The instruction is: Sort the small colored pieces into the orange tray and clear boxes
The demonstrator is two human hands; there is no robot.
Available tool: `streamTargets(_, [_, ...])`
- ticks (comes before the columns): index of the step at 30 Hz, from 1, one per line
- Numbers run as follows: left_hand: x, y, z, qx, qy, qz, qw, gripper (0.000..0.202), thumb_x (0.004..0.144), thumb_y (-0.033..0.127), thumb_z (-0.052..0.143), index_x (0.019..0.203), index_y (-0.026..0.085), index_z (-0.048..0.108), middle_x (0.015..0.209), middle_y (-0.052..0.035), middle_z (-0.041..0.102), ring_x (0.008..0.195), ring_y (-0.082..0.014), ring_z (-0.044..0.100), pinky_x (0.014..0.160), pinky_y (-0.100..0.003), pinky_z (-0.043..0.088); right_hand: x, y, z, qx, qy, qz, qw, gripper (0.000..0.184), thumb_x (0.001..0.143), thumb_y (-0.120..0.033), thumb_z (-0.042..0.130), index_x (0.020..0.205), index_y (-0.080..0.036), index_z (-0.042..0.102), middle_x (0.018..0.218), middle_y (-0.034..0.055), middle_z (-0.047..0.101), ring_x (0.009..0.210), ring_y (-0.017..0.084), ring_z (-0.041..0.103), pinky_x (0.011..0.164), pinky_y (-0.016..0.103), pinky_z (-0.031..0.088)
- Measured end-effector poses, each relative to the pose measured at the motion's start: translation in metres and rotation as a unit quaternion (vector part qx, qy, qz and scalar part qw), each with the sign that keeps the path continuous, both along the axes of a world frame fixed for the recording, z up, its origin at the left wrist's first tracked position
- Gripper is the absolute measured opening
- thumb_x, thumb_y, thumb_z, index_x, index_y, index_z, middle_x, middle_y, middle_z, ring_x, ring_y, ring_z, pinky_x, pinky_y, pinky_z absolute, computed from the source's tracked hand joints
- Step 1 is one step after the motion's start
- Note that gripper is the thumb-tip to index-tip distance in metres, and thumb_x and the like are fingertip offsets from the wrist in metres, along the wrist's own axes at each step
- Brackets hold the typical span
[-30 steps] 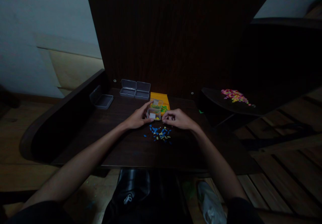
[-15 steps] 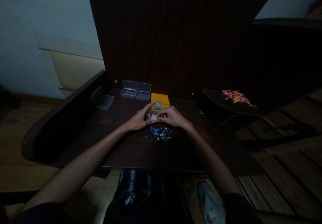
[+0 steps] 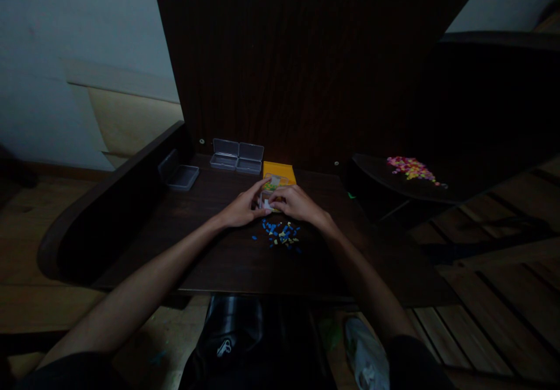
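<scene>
The small clear box point(image 3: 266, 202) sits on the bench point(image 3: 210, 256) at mid-depth, enclosed between both hands. The left hand point(image 3: 238, 209) is curled against the box's left side, thumb and forefinger closed on it. The right hand point(image 3: 298, 203) is bent over the box's right side and top with fingers drawn in. Whether it grips the box or pinches a piece cannot be told. Loose pieces point(image 3: 280, 233), blue and yellow, lie scattered just in front of the box, towards the person. A yellow tray point(image 3: 280, 172) lies directly behind the box, apparently touching it. A double clear case point(image 3: 237, 156) lies behind and left of the box, an open clear case point(image 3: 178, 175) farther left, and a coloured pile point(image 3: 411, 168) well to the right on a separate dark surface. Risk, as judged: the box is light and gripped from two sides, so uneven pressure could tip it and spill its contents. The right wrist passes close over the loose pieces and could sweep them towards the bench edge. Poor light makes colour mix-ups likely. Obscured: the box's lid state and contents, largely covered by fingers. The tray's contents are also too dim to resolve.
</scene>
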State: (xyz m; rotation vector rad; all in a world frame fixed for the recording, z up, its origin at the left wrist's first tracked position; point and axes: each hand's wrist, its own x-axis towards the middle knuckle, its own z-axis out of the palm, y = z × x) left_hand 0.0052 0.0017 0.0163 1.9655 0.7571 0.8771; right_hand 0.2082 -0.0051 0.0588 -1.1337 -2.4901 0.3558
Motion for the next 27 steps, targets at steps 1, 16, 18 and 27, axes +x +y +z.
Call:
streamTargets(1, [0.0000, -0.0001, 0.0003, 0.002, 0.001, 0.001, 1.000, 0.089, 0.079, 0.031, 0.072, 0.153, 0.021, 0.024, 0.129, -0.0153, 0.058, 0.092, -0.0234, 0.064, 0.081, -0.042, 0.055, 0.0000, 0.0000, -0.0005, 0.002, -0.002, 0.001, 1.000, 0.013, 0.082, -0.008, 0.067, 0.090, -0.015, 0.075, 0.088, 0.0060, 0.072, 0.082, 0.016, 0.063, 0.076, 0.030, 0.045])
streamTargets(16, [-0.0007, 0.0046, -0.0064, 0.011, -0.014, -0.007, 1.000, 0.089, 0.078, 0.030, 0.073, 0.152, 0.022, 0.025, 0.127, -0.0141, 0.061, 0.095, -0.0244, 0.066, 0.085, -0.044, 0.055, -0.0002, -0.0017, 0.0010, 0.008, -0.034, 0.015, 0.999, 0.020, 0.083, -0.009, 0.067, 0.098, -0.018, 0.076, 0.098, 0.0073, 0.073, 0.089, 0.018, 0.064, 0.080, 0.032, 0.047])
streamTargets(18, [-0.0008, 0.0041, -0.0057, 0.008, -0.015, -0.011, 1.000, 0.089, 0.079, 0.030, 0.072, 0.153, 0.022, 0.024, 0.123, -0.0140, 0.063, 0.095, -0.0246, 0.066, 0.084, -0.045, 0.055, 0.0006, -0.0024, 0.0018, 0.003, -0.034, 0.008, 0.999, 0.021, 0.083, -0.009, 0.066, 0.099, -0.018, 0.076, 0.098, 0.0071, 0.074, 0.089, 0.018, 0.065, 0.080, 0.032, 0.048])
streamTargets(27, [-0.0005, 0.0014, -0.0004, 0.001, -0.002, 0.001, 1.000, 0.088, 0.078, 0.030, 0.071, 0.153, 0.020, 0.024, 0.125, -0.0151, 0.061, 0.093, -0.0238, 0.064, 0.084, -0.044, 0.054, 0.0073, -0.0056, -0.0001, -0.006, 0.004, -0.003, 1.000, 0.034, 0.082, -0.002, 0.057, 0.106, -0.018, 0.075, 0.103, 0.0069, 0.076, 0.092, 0.019, 0.069, 0.085, 0.033, 0.051])
